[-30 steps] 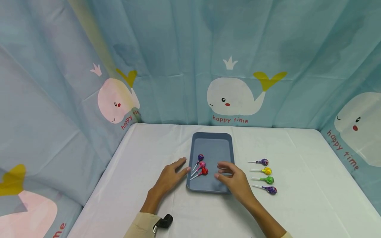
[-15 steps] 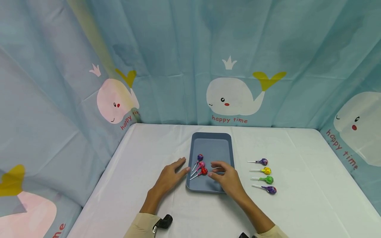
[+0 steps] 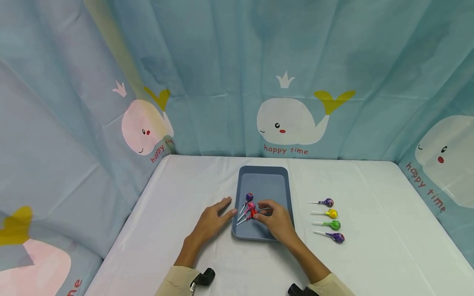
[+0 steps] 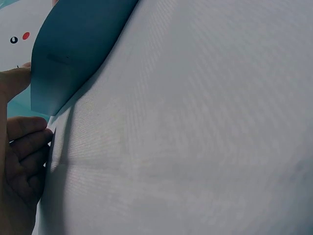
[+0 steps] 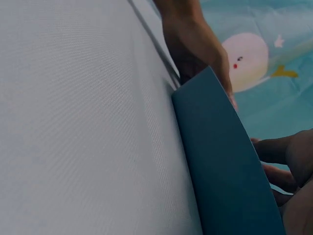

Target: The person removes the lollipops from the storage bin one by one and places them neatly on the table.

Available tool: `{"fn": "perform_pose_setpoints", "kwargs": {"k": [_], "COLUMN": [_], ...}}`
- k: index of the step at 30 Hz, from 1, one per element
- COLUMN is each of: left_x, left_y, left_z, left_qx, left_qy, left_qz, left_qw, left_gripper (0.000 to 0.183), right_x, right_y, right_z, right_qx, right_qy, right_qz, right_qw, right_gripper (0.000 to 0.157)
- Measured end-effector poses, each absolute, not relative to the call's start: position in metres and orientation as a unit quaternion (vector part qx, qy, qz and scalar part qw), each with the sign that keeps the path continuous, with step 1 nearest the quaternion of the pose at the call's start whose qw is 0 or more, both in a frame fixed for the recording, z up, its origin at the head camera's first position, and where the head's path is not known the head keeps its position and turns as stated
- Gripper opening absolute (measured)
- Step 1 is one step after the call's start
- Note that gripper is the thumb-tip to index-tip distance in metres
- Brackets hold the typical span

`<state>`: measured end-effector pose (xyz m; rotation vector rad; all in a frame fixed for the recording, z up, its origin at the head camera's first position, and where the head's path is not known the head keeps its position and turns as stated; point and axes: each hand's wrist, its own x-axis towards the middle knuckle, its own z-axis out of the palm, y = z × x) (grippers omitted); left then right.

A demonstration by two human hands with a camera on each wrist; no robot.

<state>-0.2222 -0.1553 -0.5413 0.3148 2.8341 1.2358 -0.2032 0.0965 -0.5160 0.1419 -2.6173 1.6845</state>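
A blue-grey tray (image 3: 263, 170) lies on the table with several lollipops inside its left part. They are a purple one (image 3: 249, 197), a pink one (image 3: 251, 205) and a red one (image 3: 253, 213), sticks pointing to the lower left. My right hand (image 3: 278, 222) is over the tray, thumb and fingertips at the red lollipop's head, partly covering it; a gap shows between thumb and forefinger. My left hand (image 3: 212, 221) rests at the tray's left side, its thumb at the rim and fingers extended. Both wrist views show mostly the tray's outer wall (image 5: 220, 161).
Right of the tray, several lollipops lie in a column: a purple one (image 3: 328, 202), a yellow one (image 3: 332, 213), a green one (image 3: 335, 225) and another purple one (image 3: 337, 237). A white cloth covers the table (image 3: 389, 255); a whale-print curtain (image 3: 222, 119) hangs behind.
My right hand has moved left across the tray to the red lollipop, keeping much the same shape. My left hand and the lollipops have stayed in place.
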Motion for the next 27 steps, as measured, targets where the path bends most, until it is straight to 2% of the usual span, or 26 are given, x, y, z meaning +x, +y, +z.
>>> {"fn": "perform_pose_setpoints", "kwargs": {"k": [15, 27], "left_x": [-0.222, -0.221], "left_y": [-0.155, -0.155], "left_z": [-0.541, -0.541], "left_qx": [0.102, 0.1], "left_qy": [0.908, 0.907], "left_qz": [0.406, 0.409], "left_qw": [0.013, 0.013], "left_gripper": [0.074, 0.074], "right_x": [-0.213, -0.217], "right_y": [0.088, 0.086], "right_z": [-0.519, -0.522], "right_qx": [0.047, 0.06], "right_qy": [-0.86, -0.869], "right_qz": [0.508, 0.492], "right_qw": [0.002, 0.006], "right_gripper": [0.024, 0.026]}}
